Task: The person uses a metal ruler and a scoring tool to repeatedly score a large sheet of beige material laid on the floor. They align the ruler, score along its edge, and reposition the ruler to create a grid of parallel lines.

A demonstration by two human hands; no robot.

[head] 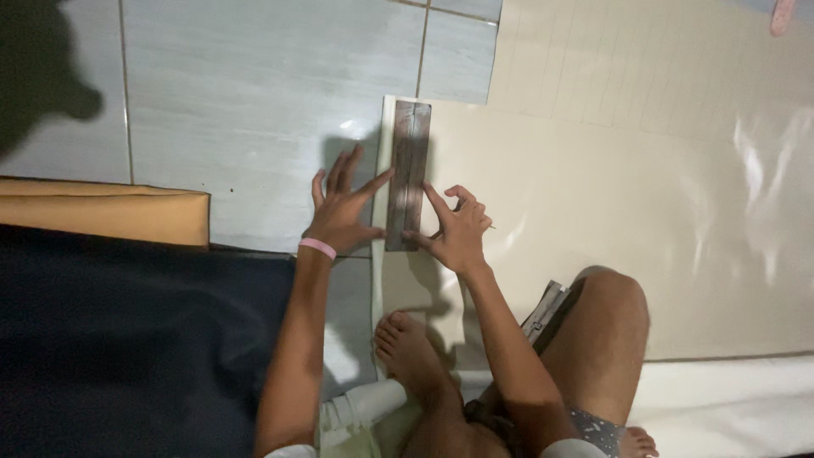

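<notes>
A dark, worn metal ruler (409, 170) lies lengthwise along the left edge of a large cream sheet (593, 220) spread on the floor. My left hand (341, 208), with a pink band at the wrist, presses flat beside the ruler, its thumb and forefinger touching the ruler's left edge. My right hand (458, 229) rests on the sheet at the ruler's lower right, forefinger against the ruler. It grips a thin pencil-like stick whose tip pokes out to the right.
Pale grey floor tiles (254, 85) lie to the left. A tan cushion edge (102, 212) and dark blue fabric (127, 339) fill the lower left. My bare foot (407, 352) and bent knee (602, 314) rest on the sheet. A second flat object (544, 309) lies under the knee.
</notes>
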